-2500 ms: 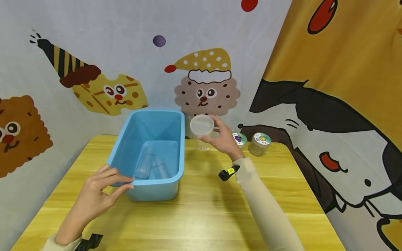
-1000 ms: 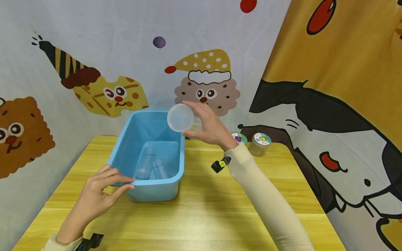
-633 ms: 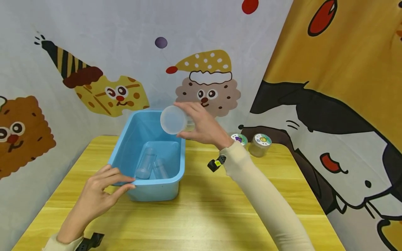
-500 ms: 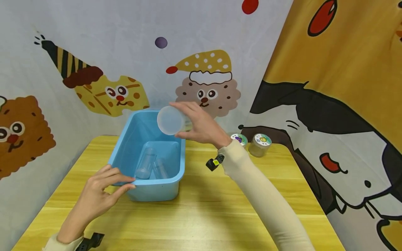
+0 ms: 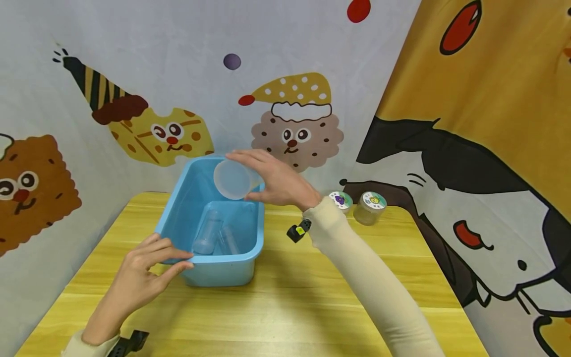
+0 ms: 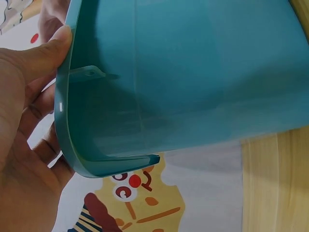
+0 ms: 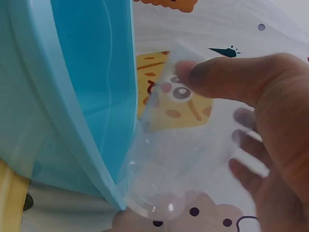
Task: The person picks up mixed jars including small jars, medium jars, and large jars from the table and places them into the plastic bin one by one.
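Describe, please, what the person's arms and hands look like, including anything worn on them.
The right sleeve is long, plain and cream; of the matching left sleeve, only the end shows. The left wrist device is black, and so is the right wrist device, with a yellow mark. The left hand and right hand show no gloves or rings.

So my head cam sits furthest back, looking forward and down over the wood-grain table (image 5: 285, 312), with my left hand (image 5: 138, 277) and right hand (image 5: 287, 183) both in frame. The left wrist one's super close to the blue tub (image 5: 218, 270), picture turned sideways. The right wrist one's also sideways and tight on the clear plastic cup (image 5: 233, 179), facing the cloth backdrop (image 5: 156, 29). All three share the tub and the cartoon cheese (image 5: 192, 134).
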Available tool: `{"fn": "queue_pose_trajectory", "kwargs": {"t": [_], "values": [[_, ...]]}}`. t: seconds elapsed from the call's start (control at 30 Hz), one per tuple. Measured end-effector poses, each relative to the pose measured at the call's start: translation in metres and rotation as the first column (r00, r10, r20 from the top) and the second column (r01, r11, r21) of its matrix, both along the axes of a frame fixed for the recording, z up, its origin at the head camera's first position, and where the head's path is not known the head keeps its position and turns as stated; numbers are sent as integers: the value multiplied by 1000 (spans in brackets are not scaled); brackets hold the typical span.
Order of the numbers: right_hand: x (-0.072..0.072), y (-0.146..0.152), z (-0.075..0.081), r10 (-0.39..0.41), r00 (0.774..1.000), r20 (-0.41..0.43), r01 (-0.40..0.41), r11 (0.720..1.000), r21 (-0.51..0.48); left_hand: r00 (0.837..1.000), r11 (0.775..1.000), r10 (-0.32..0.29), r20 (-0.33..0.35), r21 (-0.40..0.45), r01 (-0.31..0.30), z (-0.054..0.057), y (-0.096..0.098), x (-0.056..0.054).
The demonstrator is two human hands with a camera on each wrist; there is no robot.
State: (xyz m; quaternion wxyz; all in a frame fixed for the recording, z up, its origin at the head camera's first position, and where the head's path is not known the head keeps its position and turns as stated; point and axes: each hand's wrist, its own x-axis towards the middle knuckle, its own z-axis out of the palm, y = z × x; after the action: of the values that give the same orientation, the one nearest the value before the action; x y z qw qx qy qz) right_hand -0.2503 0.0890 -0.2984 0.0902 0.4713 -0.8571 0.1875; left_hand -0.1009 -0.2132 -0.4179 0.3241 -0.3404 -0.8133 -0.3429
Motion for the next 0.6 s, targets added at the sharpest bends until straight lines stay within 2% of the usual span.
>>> {"fn": "queue_pose_trajectory", "kwargs": {"t": [0.23, 0.33, 0.6], "values": [[0, 0, -4, -37, 995, 95, 29, 996, 79, 1000, 1000, 2, 7, -11, -2, -1, -1, -1], [-1, 4, -6, -58, 992, 110, 51, 997, 61, 1000, 1000, 7, 16, -21, -6, -2, -2, -1], [-1, 20, -13, -111, 991, 78, 113, 993, -31, 1000, 999, 14, 28, -31, -13, 0, -2, 1]]}}
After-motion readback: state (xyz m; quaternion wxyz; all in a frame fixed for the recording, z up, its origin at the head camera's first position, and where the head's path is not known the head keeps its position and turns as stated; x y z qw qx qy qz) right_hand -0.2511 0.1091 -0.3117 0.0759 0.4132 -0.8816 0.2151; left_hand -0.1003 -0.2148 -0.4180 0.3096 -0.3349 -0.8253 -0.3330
